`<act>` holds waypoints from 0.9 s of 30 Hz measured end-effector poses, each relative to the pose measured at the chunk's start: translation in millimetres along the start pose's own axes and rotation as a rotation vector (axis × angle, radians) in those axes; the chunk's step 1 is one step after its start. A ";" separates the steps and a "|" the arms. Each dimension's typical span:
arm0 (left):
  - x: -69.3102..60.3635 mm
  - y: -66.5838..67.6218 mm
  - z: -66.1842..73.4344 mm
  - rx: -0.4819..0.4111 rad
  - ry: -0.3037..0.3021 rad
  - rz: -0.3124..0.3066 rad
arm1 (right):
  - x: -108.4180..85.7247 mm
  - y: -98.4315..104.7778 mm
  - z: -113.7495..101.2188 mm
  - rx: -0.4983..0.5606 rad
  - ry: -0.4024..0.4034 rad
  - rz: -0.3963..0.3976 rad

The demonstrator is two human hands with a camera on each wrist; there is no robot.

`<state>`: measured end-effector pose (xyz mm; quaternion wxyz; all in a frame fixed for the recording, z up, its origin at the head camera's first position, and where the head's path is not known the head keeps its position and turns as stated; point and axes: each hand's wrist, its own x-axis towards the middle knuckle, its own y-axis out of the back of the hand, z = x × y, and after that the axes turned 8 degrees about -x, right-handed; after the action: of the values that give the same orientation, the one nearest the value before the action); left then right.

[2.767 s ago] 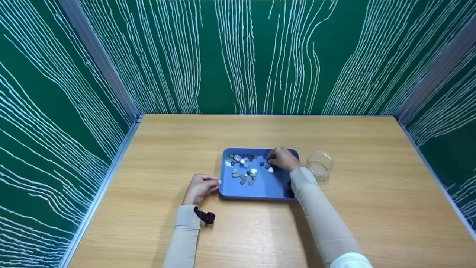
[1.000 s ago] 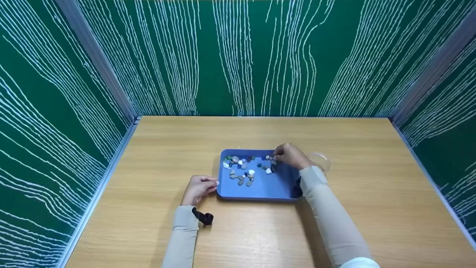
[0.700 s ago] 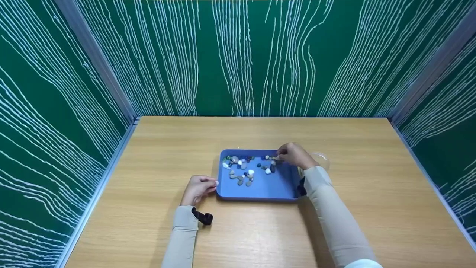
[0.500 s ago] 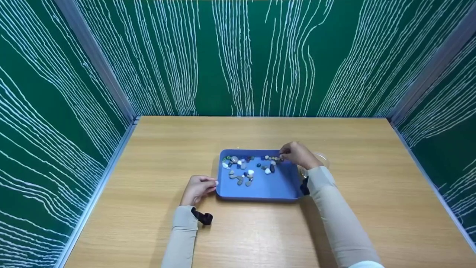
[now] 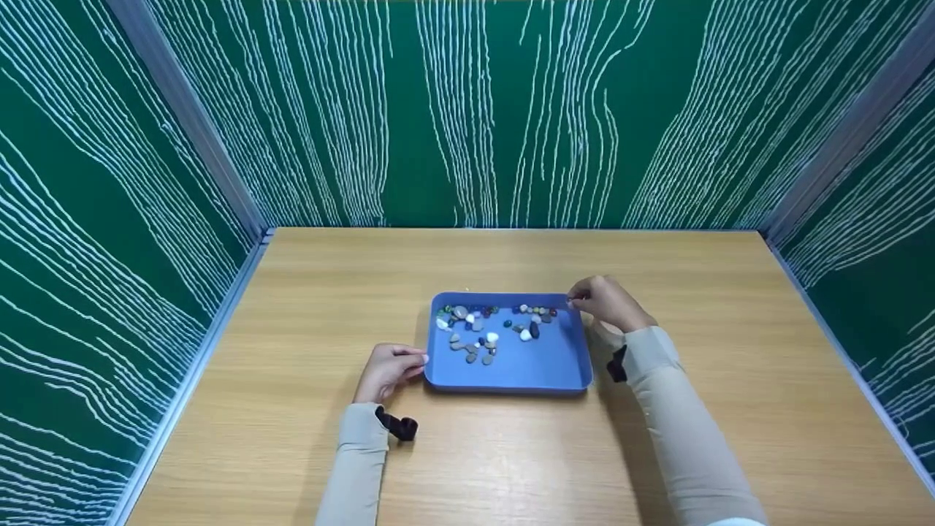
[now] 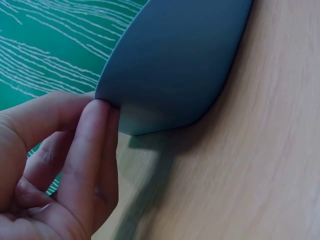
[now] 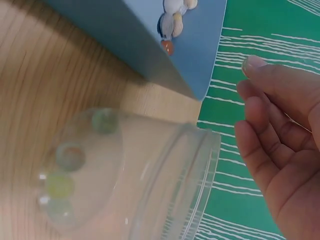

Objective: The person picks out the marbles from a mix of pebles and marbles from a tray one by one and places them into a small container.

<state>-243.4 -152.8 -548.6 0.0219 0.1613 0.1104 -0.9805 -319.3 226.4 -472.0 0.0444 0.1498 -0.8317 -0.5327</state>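
A blue tray holds pebbles, white stones and small coloured beads. My left hand pinches the tray's left rim between thumb and fingers. At the back right corner, my right hand is raised, its fingers loosely bent and apart from the tray in the right wrist view, with nothing visibly held. Below that hand stands a clear jar with several greenish marbles inside; the hand and sleeve hide most of it in the head view.
The wooden table extends around the tray. Green walls with white lines rise behind it and along both sides. A black band hangs at the left sleeve cuff, another at the right one.
My right hand has moved rightward from over the pebbles to the tray's back right corner, uncovering a row of beads with a red one at its end. My left hand remains on the rim.
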 end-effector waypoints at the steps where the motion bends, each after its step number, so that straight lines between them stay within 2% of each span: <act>1: 0.5 0.3 0.3 0.002 0.003 -0.005 | -1.0 0.8 1.4 0.004 -0.008 -0.003; 8: 1.0 1.7 2.3 0.008 0.015 -0.034 | -7.9 5.5 12.0 0.039 -0.052 -0.016; 15: -0.5 -0.7 1.0 -0.019 -0.001 0.009 | -13.9 9.9 21.3 0.056 -0.038 -0.012; 20: 0.1 -1.7 -0.2 -0.019 -0.005 0.016 | -17.5 11.1 25.9 0.054 -0.050 0.003; 27: 0.9 0.1 -1.1 0.008 -0.007 0.010 | -20.7 11.0 34.1 0.066 0.000 0.044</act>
<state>-243.9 -152.7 -549.9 0.0265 0.1586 0.1057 -0.9813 -309.8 266.6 -475.0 0.0513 0.1330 -0.8519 -0.5039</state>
